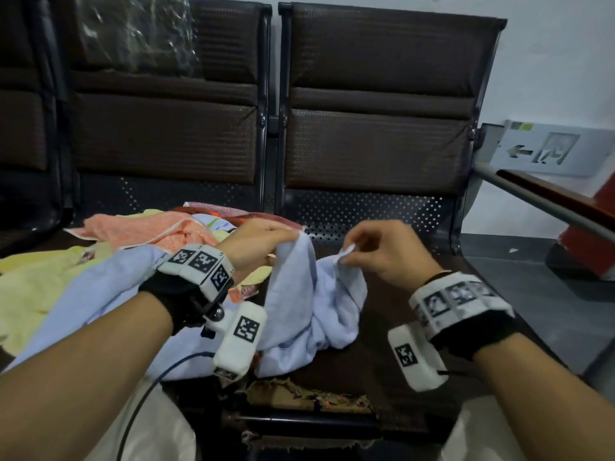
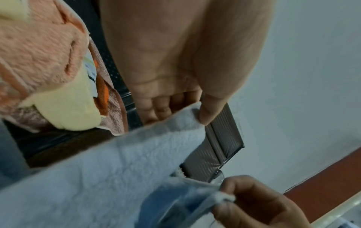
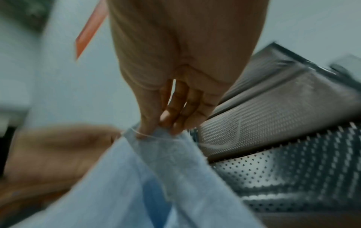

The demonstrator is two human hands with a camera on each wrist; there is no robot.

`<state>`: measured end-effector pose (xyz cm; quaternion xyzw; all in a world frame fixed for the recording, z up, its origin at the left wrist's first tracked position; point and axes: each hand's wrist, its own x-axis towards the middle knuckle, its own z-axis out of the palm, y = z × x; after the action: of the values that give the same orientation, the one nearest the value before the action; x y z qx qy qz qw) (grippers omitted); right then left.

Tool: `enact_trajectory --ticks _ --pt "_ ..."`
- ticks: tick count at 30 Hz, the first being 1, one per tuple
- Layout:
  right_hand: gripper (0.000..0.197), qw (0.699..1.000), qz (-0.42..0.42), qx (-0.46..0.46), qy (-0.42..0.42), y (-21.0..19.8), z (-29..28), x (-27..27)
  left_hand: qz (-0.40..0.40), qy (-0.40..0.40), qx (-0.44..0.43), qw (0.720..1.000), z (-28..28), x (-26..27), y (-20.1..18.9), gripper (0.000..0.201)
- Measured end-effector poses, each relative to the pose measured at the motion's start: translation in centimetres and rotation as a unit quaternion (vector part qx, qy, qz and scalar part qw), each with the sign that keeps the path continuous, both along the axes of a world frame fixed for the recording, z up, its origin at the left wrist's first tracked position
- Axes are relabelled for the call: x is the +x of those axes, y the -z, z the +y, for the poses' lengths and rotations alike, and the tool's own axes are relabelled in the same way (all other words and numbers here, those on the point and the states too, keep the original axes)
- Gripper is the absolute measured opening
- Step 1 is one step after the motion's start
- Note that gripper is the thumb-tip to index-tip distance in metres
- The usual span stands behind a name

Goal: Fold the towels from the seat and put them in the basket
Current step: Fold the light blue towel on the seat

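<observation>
1. Above the front of the right-hand seat (image 1: 382, 327), a pale blue towel (image 1: 299, 304) hanging, lifted at two points of its top edge, lower part slumped in folds on the cushion.
2. Left hand (image 1: 256, 242) at about 11 o'clock of the towel: thumb and fingers clamped on a bunched corner. Right hand (image 1: 379, 251) at about 1 o'clock: thumb and fingertips pinching a thin hem corner. Hands near each other, not touching, cloth sagging between them.
3. Probably light, soft and floppy terry, no stiffness of its own; not slippery, not fragile. Likely to droop and twist unless pulled taut.
4. Best hold, by the look of it: the two corners of one edge, right on the hem, then spread apart to flatten.
5. Pile of other towels (image 1: 139, 234), peach and yellow, at 9 to 10 o'clock of the left hand on the neighbouring seat, still unfolded.
6. Basket not in view.
</observation>
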<state>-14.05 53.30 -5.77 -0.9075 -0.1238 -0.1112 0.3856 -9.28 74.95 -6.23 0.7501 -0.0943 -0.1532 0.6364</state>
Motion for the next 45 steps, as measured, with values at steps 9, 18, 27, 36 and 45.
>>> enact_trajectory --ticks 9,18,27,36,45 --pt "0.009 0.989 0.034 0.057 -0.131 0.8 2.9 1.3 0.033 -0.026 0.044 0.998 0.3 1.3 1.4 0.020" --pt "0.018 0.975 0.119 0.186 -0.037 2.5 3.2 2.1 0.076 0.000 -0.024 0.997 -0.6 0.2 1.6 0.005" --pt "0.014 0.944 0.177 0.277 0.042 3.2 3.4 2.6 0.089 0.057 -0.077 0.991 -1.6 -1.0 1.4 0.018" --pt "0.018 0.933 0.174 0.312 0.034 3.1 3.5 2.1 -0.053 0.034 0.007 0.998 -2.1 -1.1 2.2 0.013" --pt "0.049 0.987 0.080 0.134 -0.038 2.0 -1.2 1.9 -0.087 -0.127 -0.047 0.987 0.6 -0.3 0.2 0.021"
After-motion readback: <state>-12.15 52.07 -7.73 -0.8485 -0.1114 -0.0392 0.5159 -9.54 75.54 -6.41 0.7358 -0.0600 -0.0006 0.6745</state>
